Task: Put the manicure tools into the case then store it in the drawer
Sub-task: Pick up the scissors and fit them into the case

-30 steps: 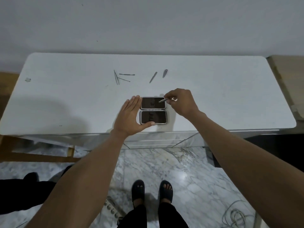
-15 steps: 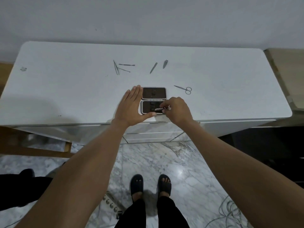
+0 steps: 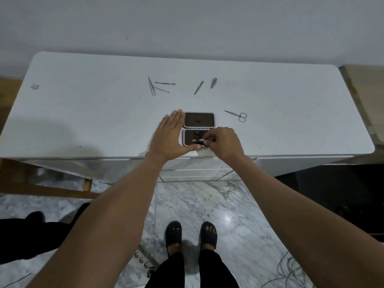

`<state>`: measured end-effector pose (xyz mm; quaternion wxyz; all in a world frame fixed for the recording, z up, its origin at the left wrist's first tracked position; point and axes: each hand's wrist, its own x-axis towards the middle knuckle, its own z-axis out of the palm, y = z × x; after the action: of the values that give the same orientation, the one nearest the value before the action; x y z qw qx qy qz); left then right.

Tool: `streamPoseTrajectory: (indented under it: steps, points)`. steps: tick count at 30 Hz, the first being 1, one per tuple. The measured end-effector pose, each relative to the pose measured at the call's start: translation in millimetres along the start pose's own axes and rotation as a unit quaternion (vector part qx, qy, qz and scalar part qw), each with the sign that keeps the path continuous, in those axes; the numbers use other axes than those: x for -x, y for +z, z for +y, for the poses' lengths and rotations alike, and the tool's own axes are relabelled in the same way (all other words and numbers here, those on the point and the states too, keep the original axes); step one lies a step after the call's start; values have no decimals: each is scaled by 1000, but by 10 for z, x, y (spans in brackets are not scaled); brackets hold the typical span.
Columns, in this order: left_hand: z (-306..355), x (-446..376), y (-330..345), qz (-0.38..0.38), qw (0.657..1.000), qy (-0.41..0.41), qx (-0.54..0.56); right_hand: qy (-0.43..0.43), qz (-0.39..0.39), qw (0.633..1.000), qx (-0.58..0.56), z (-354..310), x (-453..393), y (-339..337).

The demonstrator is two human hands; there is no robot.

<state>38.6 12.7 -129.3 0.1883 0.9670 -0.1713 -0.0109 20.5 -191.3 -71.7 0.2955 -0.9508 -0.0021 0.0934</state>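
An open manicure case (image 3: pixel 199 119) with a dark lining lies near the front edge of the white dresser top (image 3: pixel 83 113). My left hand (image 3: pixel 169 135) lies flat against the case's left side, thumb along its front edge. My right hand (image 3: pixel 223 142) pinches a small silver nail clipper (image 3: pixel 198 140) inside the near half of the case. Small scissors (image 3: pixel 239 115) lie to the right of the case. Farther back lie tweezers (image 3: pixel 151 86), two thin sticks (image 3: pixel 165 83), a nail file (image 3: pixel 198 87) and a short pointed tool (image 3: pixel 214 82).
Drawer fronts (image 3: pixel 193 173) show below the top's front edge. A wooden surface (image 3: pixel 365 80) adjoins the dresser at right, a wooden frame (image 3: pixel 41 188) at lower left. On the marble floor are my sandalled feet (image 3: pixel 191 235), a power strip (image 3: pixel 143 260) and cables (image 3: pixel 291 271).
My right hand carried the clipper from over the far half of the case down into the near half, uncovering the scissors. My left hand stayed against the case.
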Motion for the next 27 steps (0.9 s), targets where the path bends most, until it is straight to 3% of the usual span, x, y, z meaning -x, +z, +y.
streamPoseTrajectory:
  steps: [8,14,17,27]
  points:
    - [6,4,8,4,1000,-2,-5,-8,-8,1000,-14,-32,-12,-27]
    - [19,5,-1,-2,1000,-10,-7,94,155,983,-6,235,-129,-253]
    - [22,4,-8,-1,1000,-12,-12,145,201,969,5,424,-243,-335]
    - [36,0,-17,1,1000,-17,-2,201,203,958,15,670,-571,-416]
